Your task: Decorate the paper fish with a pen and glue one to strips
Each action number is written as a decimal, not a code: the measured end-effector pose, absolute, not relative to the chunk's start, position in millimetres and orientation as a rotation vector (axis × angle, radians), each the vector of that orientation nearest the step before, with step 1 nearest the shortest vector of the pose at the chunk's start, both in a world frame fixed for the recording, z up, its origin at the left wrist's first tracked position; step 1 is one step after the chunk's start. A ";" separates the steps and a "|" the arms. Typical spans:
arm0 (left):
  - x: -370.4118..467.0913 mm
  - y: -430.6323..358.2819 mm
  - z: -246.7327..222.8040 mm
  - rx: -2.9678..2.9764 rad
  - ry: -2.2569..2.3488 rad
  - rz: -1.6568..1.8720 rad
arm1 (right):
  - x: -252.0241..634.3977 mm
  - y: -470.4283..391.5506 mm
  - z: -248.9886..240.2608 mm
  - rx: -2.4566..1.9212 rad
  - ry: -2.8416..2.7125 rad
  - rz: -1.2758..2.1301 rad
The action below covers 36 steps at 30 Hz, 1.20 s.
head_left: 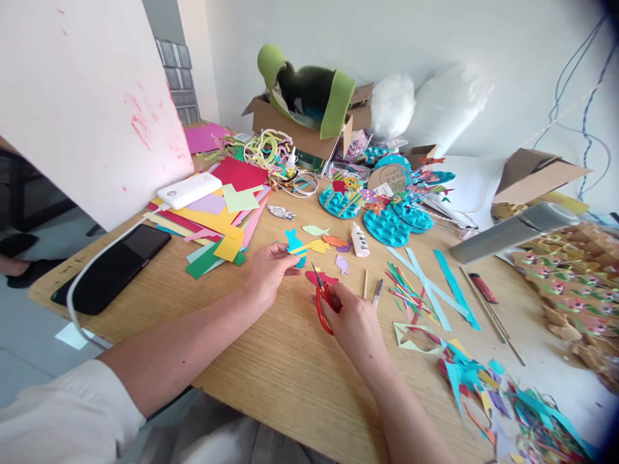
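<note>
My left hand (pixel 271 274) pinches a blue paper fish (pixel 294 241) with a thin yellow strip across it. In my right hand (pixel 352 316) are red-handled scissors (pixel 323 308), their blades pointing up and to the left, just right of the blue fish. A red paper fish (pixel 316 277) lies on the table behind the blades. Beyond the hands lie a pale green fish (pixel 315 229), a yellow fish (pixel 320 246), an orange fish (pixel 333 241) and a lilac fish (pixel 342 263). A white glue bottle (pixel 360 240) lies beside them.
Coloured paper sheets (pixel 242 174), a power bank (pixel 189 190) and a black phone (pixel 113 267) are at the left. Narrow paper strips (pixel 409 290), a grey bottle (pixel 515 233) and paper scraps (pixel 498 399) lie at the right. Blue craft discs (pixel 387 225) and a cardboard box (pixel 290 129) stand behind.
</note>
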State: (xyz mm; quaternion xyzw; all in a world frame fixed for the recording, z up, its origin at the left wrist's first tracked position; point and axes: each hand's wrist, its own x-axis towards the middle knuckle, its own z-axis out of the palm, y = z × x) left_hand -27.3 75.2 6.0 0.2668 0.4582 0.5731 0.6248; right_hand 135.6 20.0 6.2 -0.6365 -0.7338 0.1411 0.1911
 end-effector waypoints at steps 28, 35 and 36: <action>-32.5 81.4 4.3 0.727 1.021 1.282 | 143.2 55.9 35.3 -1.796 -2.307 0.481; -32.0 81.4 2.4 0.730 1.006 1.271 | 147.3 81.3 2.0 -1.900 -2.336 0.472; -31.9 81.2 2.0 0.730 1.005 1.267 | 146.8 80.8 0.0 -1.902 -2.341 0.468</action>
